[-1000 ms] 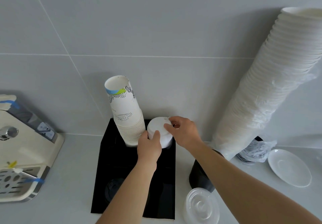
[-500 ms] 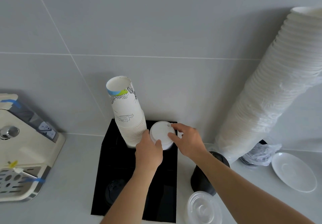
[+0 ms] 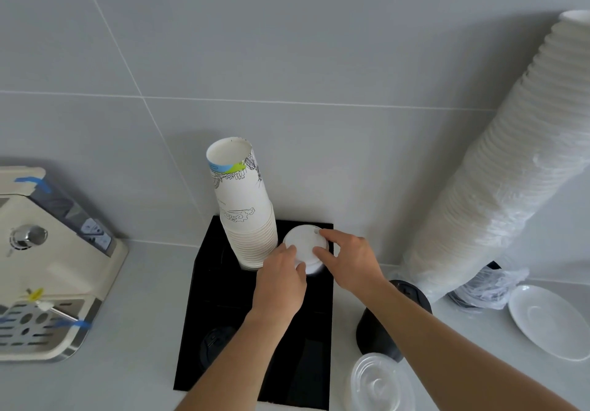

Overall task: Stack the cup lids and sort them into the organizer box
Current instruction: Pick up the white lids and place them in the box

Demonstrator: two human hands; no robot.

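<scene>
A stack of white cup lids [image 3: 306,244] sits in the back right compartment of the black organizer box [image 3: 223,292]. My left hand [image 3: 281,283] grips its near left side and my right hand [image 3: 351,260] holds its right rim with fingertips on top. A stack of black lids [image 3: 383,330] stands on the counter right of the box, partly behind my right forearm. Clear plastic lids [image 3: 380,385] lie in front of it. Dark lids [image 3: 217,343] rest in the box's front left compartment.
A tall stack of printed paper cups [image 3: 242,206] stands in the box's back left compartment, close to my left hand. A leaning sleeve of white lids in plastic wrap [image 3: 498,187] fills the right. A white saucer [image 3: 549,321] lies far right, a cream machine [image 3: 48,267] on the left.
The white lid stack has gone down into the back right compartment, both hands lowering with it. The camera view has shifted a little.
</scene>
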